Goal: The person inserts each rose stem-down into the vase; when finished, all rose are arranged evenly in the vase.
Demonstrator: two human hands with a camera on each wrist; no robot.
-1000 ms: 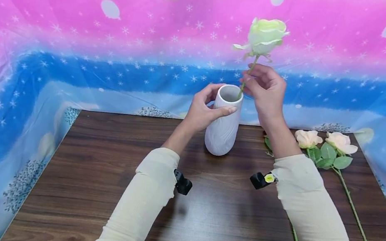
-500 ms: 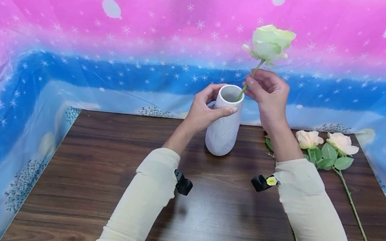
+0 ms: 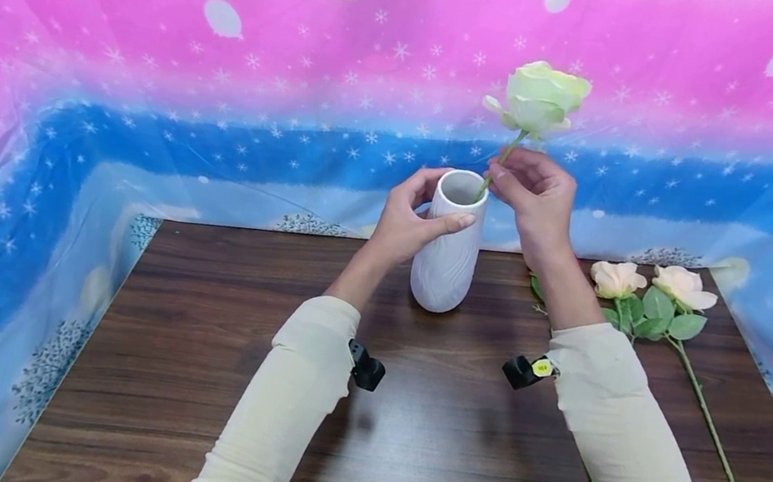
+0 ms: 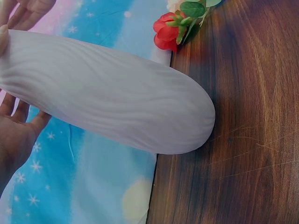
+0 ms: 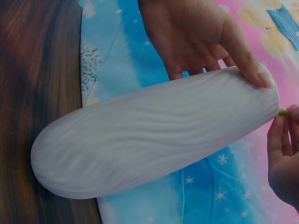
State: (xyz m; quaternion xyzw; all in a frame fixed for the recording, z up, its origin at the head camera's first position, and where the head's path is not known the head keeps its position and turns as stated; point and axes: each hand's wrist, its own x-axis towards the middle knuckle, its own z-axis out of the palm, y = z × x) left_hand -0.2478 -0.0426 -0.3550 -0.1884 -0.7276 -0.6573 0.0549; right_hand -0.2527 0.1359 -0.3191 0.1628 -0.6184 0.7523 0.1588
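Observation:
A white vase (image 3: 445,263) with wavy ridges stands upright near the back of the table. My left hand (image 3: 409,215) grips it just below the rim, thumb across the front and fingers round behind. My right hand (image 3: 537,197) pinches the green stem of a pale green-white rose (image 3: 541,101) between thumb and fingers. The stem's lower part is inside the vase mouth, its end hidden; the bloom stands above, leaning right. In the right wrist view the vase (image 5: 154,135) lies between the left hand (image 5: 191,37) and the fingertips on the stem.
Two pale peach roses (image 3: 617,279) lie on the table (image 3: 225,350) at the right, their stems pointing toward the front. A red rose (image 4: 167,33) shows at the table's back edge in the left wrist view. A patterned cloth (image 3: 256,153) hangs behind.
My right hand has moved down and slightly right with the rose, and the stem sits deeper in the vase. The left hand and vase have stayed in place.

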